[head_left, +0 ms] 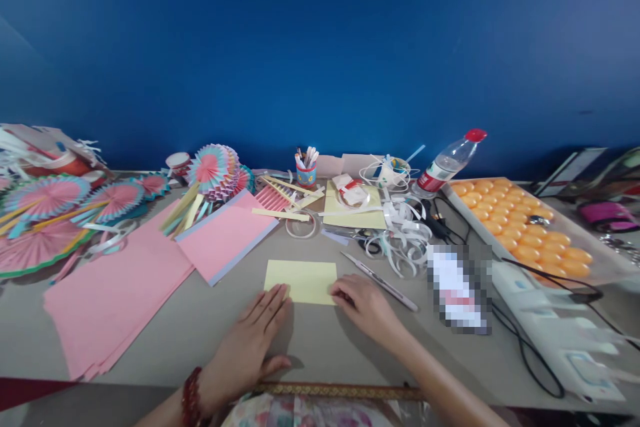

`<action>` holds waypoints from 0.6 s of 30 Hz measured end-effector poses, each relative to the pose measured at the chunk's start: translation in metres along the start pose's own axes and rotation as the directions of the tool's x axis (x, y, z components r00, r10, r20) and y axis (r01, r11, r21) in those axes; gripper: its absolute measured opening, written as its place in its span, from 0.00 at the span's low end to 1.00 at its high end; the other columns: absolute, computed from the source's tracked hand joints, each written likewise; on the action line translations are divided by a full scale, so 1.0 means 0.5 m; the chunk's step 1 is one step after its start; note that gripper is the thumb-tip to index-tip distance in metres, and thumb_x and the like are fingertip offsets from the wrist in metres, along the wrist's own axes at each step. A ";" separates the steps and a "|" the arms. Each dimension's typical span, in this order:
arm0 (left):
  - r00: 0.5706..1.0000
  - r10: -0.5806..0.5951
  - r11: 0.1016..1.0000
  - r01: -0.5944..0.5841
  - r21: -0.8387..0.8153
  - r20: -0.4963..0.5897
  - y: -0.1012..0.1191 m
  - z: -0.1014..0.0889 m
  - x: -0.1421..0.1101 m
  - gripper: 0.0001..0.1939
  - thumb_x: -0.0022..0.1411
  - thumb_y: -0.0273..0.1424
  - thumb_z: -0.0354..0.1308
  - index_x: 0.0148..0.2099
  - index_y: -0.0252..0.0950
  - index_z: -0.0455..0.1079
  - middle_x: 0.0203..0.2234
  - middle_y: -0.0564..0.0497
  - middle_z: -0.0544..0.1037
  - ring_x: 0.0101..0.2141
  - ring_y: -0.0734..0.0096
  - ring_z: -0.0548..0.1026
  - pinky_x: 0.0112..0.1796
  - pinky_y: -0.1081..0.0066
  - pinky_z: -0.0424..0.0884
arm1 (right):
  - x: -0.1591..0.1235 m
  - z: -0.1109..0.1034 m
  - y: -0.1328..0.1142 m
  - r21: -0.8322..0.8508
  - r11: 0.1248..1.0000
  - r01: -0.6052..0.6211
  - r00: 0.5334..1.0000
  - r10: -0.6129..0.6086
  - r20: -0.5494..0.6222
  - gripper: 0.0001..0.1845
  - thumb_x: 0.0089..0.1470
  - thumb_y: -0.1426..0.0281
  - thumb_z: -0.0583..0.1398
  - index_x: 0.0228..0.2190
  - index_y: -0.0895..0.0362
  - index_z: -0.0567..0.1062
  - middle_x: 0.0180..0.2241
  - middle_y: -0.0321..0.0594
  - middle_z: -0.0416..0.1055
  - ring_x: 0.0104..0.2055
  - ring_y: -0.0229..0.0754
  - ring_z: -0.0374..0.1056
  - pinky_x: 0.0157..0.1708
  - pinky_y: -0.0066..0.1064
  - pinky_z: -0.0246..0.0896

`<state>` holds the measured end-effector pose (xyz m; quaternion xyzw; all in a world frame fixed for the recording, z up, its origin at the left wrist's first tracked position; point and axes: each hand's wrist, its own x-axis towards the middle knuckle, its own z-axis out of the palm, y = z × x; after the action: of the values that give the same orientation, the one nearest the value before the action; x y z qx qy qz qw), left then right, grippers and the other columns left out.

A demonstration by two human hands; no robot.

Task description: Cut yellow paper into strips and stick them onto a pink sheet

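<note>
Paper sheet [303,280], pale yellow, lies on the desk [333,353] at six o'clock. Left hand [253,340] rests flat over its seven-o'clock corner, thumb spread; right hand [364,305] curls its fingers at four o'clock (pinching or not, I cannot tell). Present step seems aligning; next move calls for steady holding.

No text, brand or number can be read with certainty. The clear plastic bottle with a red screw cap [457,155] wears a red-and-white wraparound label [434,177], its lettering too small and blurred to make out. Red and white areas show on the small crumpled packet [351,191], likewise illegible. The round blue cup with a red rim [306,177] bears small coloured motifs that resolve into no letters. Coarse pixel blocks hide whatever the pale, dark-edged oblong object [457,290] displays.
</note>
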<state>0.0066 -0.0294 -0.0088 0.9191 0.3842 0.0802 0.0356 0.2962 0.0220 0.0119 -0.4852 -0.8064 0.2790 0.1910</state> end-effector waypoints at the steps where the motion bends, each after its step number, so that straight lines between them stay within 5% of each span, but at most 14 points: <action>1: 1.000 0.006 1.000 -0.006 0.002 -0.002 0.000 0.000 0.000 0.44 0.68 0.54 0.47 0.74 0.33 0.37 0.69 0.40 0.50 0.67 0.53 0.52 0.62 0.56 0.55 | 0.000 -0.001 0.000 0.000 1.000 -0.006 1.000 0.006 0.005 0.07 0.57 0.77 0.56 0.30 0.54 0.72 0.31 0.37 0.73 0.36 0.42 0.67 0.36 0.30 0.56; 18: 0.999 0.013 1.000 -0.014 0.016 0.050 -0.003 -0.006 -0.001 0.43 0.69 0.54 0.46 0.73 0.31 0.40 0.70 0.40 0.47 0.68 0.53 0.49 0.64 0.55 0.53 | -0.013 0.006 0.007 -0.101 0.992 0.080 0.997 -0.081 -0.008 0.09 0.62 0.75 0.55 0.37 0.53 0.74 0.37 0.39 0.71 0.40 0.43 0.67 0.40 0.32 0.59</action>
<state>0.0047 -0.0287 -0.0062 0.9236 0.3777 0.0542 0.0371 0.2998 0.0167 0.0072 -0.4629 -0.8372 0.2271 0.1822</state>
